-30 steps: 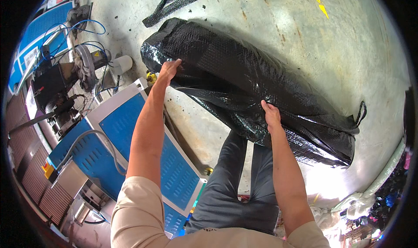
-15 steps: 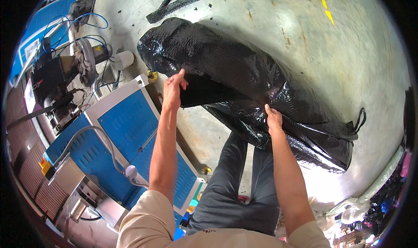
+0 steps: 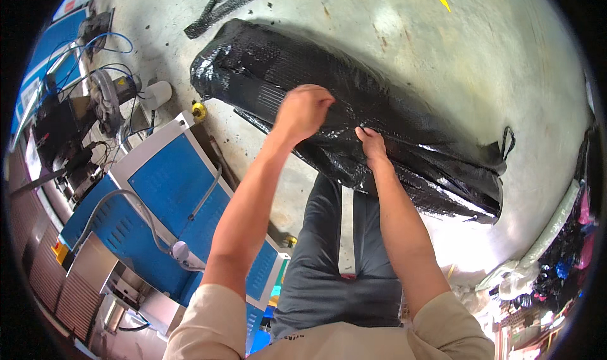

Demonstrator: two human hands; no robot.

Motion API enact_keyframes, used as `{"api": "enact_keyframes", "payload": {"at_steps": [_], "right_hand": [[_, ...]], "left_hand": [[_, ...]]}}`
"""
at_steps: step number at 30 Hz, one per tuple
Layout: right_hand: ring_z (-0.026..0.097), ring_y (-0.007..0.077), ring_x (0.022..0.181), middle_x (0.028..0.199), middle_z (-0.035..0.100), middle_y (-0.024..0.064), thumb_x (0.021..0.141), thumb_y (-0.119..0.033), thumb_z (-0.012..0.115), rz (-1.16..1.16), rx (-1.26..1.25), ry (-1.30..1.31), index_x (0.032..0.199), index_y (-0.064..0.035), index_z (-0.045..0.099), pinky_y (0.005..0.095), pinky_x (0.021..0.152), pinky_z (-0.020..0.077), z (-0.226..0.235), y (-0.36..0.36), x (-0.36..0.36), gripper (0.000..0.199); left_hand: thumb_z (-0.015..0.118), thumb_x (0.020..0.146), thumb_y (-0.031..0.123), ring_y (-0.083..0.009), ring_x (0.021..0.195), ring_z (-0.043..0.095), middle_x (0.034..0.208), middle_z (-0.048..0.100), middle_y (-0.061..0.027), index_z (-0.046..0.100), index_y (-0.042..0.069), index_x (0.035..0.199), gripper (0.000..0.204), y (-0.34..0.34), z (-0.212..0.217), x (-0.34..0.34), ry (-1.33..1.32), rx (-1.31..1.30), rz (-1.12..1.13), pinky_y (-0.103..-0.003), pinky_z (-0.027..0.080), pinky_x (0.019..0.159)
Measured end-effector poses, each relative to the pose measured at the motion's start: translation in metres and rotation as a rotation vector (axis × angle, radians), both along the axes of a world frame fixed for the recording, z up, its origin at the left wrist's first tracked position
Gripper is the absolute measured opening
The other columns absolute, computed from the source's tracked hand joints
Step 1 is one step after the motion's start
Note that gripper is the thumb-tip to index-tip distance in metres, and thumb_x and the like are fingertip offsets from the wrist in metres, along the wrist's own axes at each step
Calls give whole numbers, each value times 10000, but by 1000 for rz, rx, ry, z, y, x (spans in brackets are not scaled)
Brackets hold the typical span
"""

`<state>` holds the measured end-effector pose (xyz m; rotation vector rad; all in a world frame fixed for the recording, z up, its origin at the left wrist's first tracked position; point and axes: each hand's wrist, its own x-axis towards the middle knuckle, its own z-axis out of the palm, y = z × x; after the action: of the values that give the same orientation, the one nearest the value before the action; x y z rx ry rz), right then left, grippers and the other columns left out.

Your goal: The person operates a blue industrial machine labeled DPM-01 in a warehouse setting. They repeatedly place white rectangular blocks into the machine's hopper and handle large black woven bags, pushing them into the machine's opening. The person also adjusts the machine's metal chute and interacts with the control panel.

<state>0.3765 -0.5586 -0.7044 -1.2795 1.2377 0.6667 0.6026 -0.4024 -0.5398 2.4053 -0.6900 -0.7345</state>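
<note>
A long bundle wrapped in shiny, textured black plastic sheeting (image 3: 278, 63) lies slantwise on the floor in front of me. My left hand (image 3: 305, 112) is over the middle of its near side, fingers curled in and slightly blurred; whatever they hold is hidden. Close by to the right, my right hand (image 3: 372, 146) pinches a fold of the sheeting, its thumb on top and the fingers mostly tucked out of sight. Loose, creased sheeting hangs along the near side, above my legs. A black loop (image 3: 508, 142) sticks up at the bundle's right end.
To my left stands a blue and white machine cabinet (image 3: 171, 170) with a grey hose and yellow-hubbed casters. Behind it is machinery with blue cables (image 3: 117, 44). A black woven strip (image 3: 231, 5) lies beyond the bundle. Plastic bags (image 3: 556, 271) are heaped at the right.
My left hand has come from the bundle's left part toward my right hand, and the flap it held up now lies over the bundle. My right hand keeps its pinch. The view has shifted slightly.
</note>
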Motion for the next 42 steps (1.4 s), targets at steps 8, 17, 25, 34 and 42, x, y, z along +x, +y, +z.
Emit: {"api": "enact_keyframes", "payload": {"at_steps": [8,17,25,34,42], "right_hand": [[649,157,1072,1183,752,70,958,-266,763,-82,238,-150,1305,-6,712,314,961,485,24,-9,-12,437],[629,197,1230,1362,694,149,963,-272,748,-155,335,-115,1378,58,645,320,1058,453,13,-11,-8,540],[444,205,1428,1392,639,137,882,-171,820,-352,783,-111,1438,86,561,328,1236,218,6,-39,-11,664],[369,243,1493,1547,475,214,770,-169,889,-216,733,15,1564,130,316,365,1259,201,26,-42,34,1024],[523,181,1305,1195,688,93,741,-109,889,-423,733,-54,1208,21,661,324,1189,278,1,-17,-2,536]], "left_hand": [[960,681,417,-503,1597,87,1771,145,-60,224,372,1671,1235,-66,-96,-11,174,733,-279,-890,242,1084],[998,570,428,-502,1600,28,1783,20,-79,71,347,1696,1460,-65,-110,-4,183,776,-389,-933,199,1056],[921,589,500,-468,1615,-48,1774,-28,-172,22,247,1713,1462,-41,-113,-35,129,641,-318,-887,109,1112],[809,742,91,-383,1635,19,1791,-39,-7,47,383,1701,1260,-36,-120,-2,301,648,-488,-850,121,1166],[761,765,204,-468,1617,3,1786,-5,-78,64,354,1708,1181,-37,-120,-27,37,757,-515,-888,123,1121]]}}
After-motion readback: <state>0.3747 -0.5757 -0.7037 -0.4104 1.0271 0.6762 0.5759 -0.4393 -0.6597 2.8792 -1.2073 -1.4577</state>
